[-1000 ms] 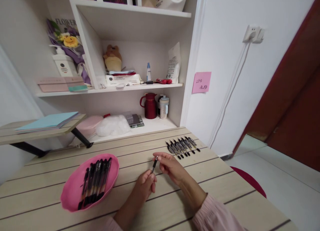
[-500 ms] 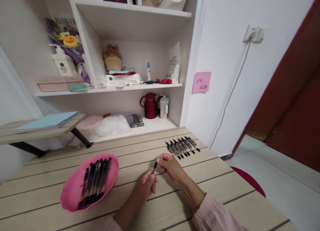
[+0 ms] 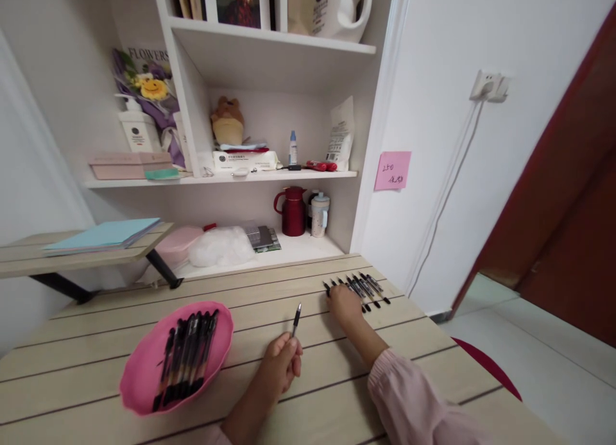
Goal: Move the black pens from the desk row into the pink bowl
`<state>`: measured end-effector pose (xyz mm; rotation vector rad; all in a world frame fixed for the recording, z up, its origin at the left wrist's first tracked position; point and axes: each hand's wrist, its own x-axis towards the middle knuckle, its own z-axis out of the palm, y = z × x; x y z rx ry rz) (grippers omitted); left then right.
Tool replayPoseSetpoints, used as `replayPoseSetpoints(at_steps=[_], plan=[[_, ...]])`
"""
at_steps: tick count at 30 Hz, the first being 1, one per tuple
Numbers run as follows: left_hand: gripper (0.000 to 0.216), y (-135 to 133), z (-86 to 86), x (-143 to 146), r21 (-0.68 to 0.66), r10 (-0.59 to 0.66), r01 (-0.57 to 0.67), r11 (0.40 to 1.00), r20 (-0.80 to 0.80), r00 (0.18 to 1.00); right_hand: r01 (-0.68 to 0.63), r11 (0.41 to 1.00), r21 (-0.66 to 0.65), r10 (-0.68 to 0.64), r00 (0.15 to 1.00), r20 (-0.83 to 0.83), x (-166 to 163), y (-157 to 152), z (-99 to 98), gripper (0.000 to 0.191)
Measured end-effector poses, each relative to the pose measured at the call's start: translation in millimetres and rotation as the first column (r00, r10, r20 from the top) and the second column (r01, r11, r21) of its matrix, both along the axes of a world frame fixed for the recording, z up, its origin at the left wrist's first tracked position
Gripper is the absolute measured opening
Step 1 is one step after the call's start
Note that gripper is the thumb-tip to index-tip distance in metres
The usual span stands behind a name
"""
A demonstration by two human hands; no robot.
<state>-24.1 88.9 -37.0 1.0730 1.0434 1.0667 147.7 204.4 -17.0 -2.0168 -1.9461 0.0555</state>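
Observation:
My left hand [image 3: 282, 361] is closed around the lower part of a pen [image 3: 297, 317], whose bare pointed tip stands up and away from me. Over the near left end of a row of black and clear pens [image 3: 368, 290] lies my right hand [image 3: 345, 304], palm down. Its fingertips are hidden behind the hand, so any grip there does not show. Left of my left hand, a pink scalloped bowl [image 3: 139, 374] holds several black capped pens [image 3: 190, 352] lying side by side.
A slatted wooden table [image 3: 269, 413] carries everything. At its back stands a white shelf [image 3: 308, 245] with a red jug [image 3: 293, 213] and a cup [image 3: 319, 215]. A small raised stand [image 3: 158, 240] is at the left. A pink note [image 3: 392, 170] sticks to the wall.
My right hand has left the pen's upper end and moved right and away to the row of pens. The pen's tip now shows, still in my left hand. The view has tilted slightly.

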Motion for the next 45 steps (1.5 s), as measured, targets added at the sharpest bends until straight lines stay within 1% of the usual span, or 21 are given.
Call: replayPoseSetpoints(at_steps=[5, 10, 12, 17, 22, 24, 26, 28, 29, 30, 31, 32, 34, 35, 36, 37, 38, 39, 41, 43, 45], plan=[[0.034, 5.8, -8.5, -1.2, -0.013, -0.024, 0.024, 1.000, 0.029, 0.999, 0.007, 1.000, 0.016, -0.008, 0.997, 0.076, -11.4, -3.7, -6.1, 0.026], [0.034, 6.2, -9.1, -1.1, -0.011, -0.015, 0.016, 1.000, 0.037, 0.999, 0.057, 0.998, 0.014, -0.058, 0.988, 0.145, -10.9, -2.2, -8.9, 0.026], [0.037, 7.0, -9.4, -1.4, -0.019, -0.015, 0.016, 1.000, 0.037, 0.999, 0.056, 0.998, 0.007, -0.057, 0.986, 0.157, -11.6, -1.6, -9.9, 0.026], [0.046, 13.2, -13.4, -2.6, -0.068, -0.028, 0.029, 0.997, 0.013, 1.000, 0.080, 0.996, 0.037, -0.085, 0.984, 0.159, -12.9, -0.8, -11.9, 0.027], [0.047, 15.7, -16.5, -3.0, -0.079, -0.016, 0.016, 0.997, 0.007, 1.000, 0.078, 0.997, 0.015, -0.079, 0.985, 0.155, -13.4, -4.5, -13.4, 0.028], [0.046, 15.4, -16.7, -3.0, -0.076, -0.016, 0.017, 0.997, 0.011, 1.000, 0.039, 0.999, 0.018, -0.041, 0.991, 0.131, -16.3, -8.1, -13.5, 0.027], [0.046, 15.0, -16.6, -2.8, -0.071, -0.026, 0.027, 0.997, 0.021, 0.999, -0.019, 1.000, 0.025, 0.018, 0.998, 0.064, -20.4, -12.5, -12.4, 0.024], [0.046, 14.9, -16.2, -2.4, -0.071, -0.038, 0.039, 0.997, 0.022, 0.999, -0.069, 0.997, 0.027, 0.071, 0.995, -0.070, -23.7, -17.0, -9.9, 0.021], [0.046, 15.0, -16.0, -2.0, -0.074, -0.041, 0.042, 0.996, 0.016, 0.999, -0.091, 0.995, 0.032, 0.095, 0.981, -0.169, -24.6, -19.3, -8.1, 0.020], [0.046, 15.1, -15.8, -1.6, -0.076, -0.042, 0.042, 0.996, 0.009, 0.999, -0.114, 0.993, 0.033, 0.119, 0.949, -0.292, -24.9, -21.6, -6.1, 0.018], [0.046, 15.1, -15.6, -1.1, -0.077, -0.044, 0.044, 0.996, -0.002, 0.999, -0.144, 0.989, 0.028, 0.142, 0.890, -0.433, -24.6, -24.1, -4.0, 0.017], [0.046, 15.2, -15.4, -0.5, -0.077, -0.048, 0.047, 0.996, -0.014, 0.999, -0.183, 0.983, 0.014, 0.158, 0.799, -0.580, -23.8, -26.7, -1.8, 0.015], [0.044, 15.0, -15.0, 1.1, -0.068, -0.056, 0.054, 0.996, -0.030, 0.998, -0.270, 0.963, -0.009, 0.144, 0.541, -0.829, -21.9, -32.7, 2.5, 0.016], [0.043, 14.8, -14.8, 1.9, -0.061, -0.060, 0.057, 0.996, -0.035, 0.998, -0.303, 0.953, -0.006, 0.123, 0.404, -0.906, -21.2, -35.7, 4.6, 0.018], [0.041, 14.4, -14.6, 2.7, -0.054, -0.062, 0.060, 0.997, -0.039, 0.997, -0.320, 0.947, 0.010, 0.105, 0.284, -0.953, -20.9, -38.7, 6.7, 0.020], [0.040, 14.1, -14.3, 3.5, -0.050, -0.063, 0.061, 0.997, -0.041, 0.997, -0.318, 0.947, 0.035, 0.098, 0.184, -0.978, -21.1, -41.5, 8.9, 0.022], [0.038, 13.6, -13.9, 4.1, -0.047, -0.063, 0.061, 0.997, -0.040, 0.997, -0.303, 0.951, 0.065, 0.101, 0.105, -0.989, -21.9, -43.8, 11.1, 0.024], [0.037, 13.2, -13.5, 4.6, -0.045, -0.063, 0.061, 0.997, -0.040, 0.997, -0.282, 0.955, 0.094, 0.112, 0.046, -0.993, -23.0, -45.8, 13.3, 0.025], [0.035, 12.3, -12.5, 4.9, -0.039, -0.066, 0.064, 0.997, -0.042, 0.997, -0.244, 0.960, 0.140, 0.138, -0.025, -0.990, -26.0, -48.5, 17.7, 0.027], [0.034, 11.2, -11.3, 4.7, -0.031, -0.067, 0.066, 0.997, -0.044, 0.997, -0.215, 0.961, 0.172, 0.165, -0.052, -0.985, -28.9, -50.2, 21.5, 0.028], [0.034, 9.8, -10.2, 4.3, -0.021, -0.068, 0.067, 0.998, -0.043, 0.997, -0.194, 0.962, 0.193, 0.187, -0.050, -0.981, -30.8, -51.4, 23.9, 0.030]])
